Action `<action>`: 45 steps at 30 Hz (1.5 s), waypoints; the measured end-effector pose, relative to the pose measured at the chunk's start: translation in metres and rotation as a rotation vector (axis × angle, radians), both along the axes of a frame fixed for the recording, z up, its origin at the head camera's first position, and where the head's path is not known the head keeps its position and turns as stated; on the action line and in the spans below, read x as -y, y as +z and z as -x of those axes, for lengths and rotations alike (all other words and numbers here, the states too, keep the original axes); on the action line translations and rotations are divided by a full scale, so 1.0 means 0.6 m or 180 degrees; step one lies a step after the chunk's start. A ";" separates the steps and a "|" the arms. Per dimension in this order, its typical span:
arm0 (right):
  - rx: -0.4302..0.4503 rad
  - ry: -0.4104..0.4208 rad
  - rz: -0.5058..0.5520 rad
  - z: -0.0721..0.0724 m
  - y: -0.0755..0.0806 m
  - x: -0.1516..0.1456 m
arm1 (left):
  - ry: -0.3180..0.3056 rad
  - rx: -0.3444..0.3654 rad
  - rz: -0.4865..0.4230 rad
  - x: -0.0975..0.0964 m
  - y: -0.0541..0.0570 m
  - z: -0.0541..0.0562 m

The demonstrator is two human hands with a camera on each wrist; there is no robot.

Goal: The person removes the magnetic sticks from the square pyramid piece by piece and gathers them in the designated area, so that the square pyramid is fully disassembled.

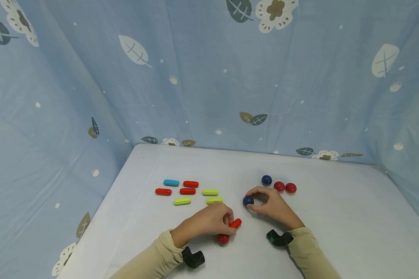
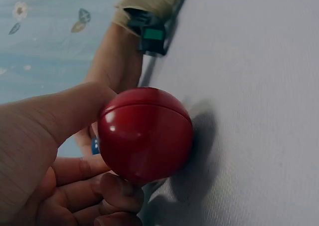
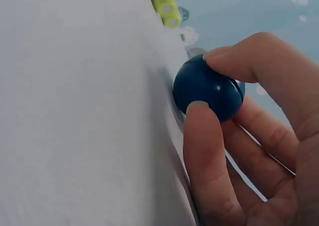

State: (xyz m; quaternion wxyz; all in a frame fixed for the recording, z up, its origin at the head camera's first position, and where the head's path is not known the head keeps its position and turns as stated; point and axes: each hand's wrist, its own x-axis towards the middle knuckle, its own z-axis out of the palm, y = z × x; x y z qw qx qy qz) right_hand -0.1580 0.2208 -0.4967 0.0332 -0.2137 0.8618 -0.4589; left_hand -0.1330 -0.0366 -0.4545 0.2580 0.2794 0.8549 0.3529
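My left hand is over the near middle of the table, its thumb and fingers pinching a short red rod that points up and right. A glossy red ball sits beside that thumb; in the left wrist view the same red ball fills the foreground and hides the rod. To the right, my right hand pinches a dark blue ball between thumb and finger. In the right wrist view this blue ball is near the white surface; whether it touches cannot be told.
Beyond my right hand are another blue ball and two red balls, one a red ball at the far right. Back left lie a blue rod, several red rods and yellow-green rods. Patterned cloth walls the white table.
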 end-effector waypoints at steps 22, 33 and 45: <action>-0.0089 -0.1368 0.0077 -0.003 0.070 -0.205 | 0.0069 0.0057 -0.0003 0.001 -0.005 0.001; 0.0398 -0.1663 -0.0428 0.003 0.041 -0.237 | 0.0067 0.0013 -0.0009 0.004 -0.004 0.001; 0.0408 -0.1698 -0.0568 0.000 0.038 -0.232 | 0.0048 0.0058 -0.0019 0.005 -0.005 0.002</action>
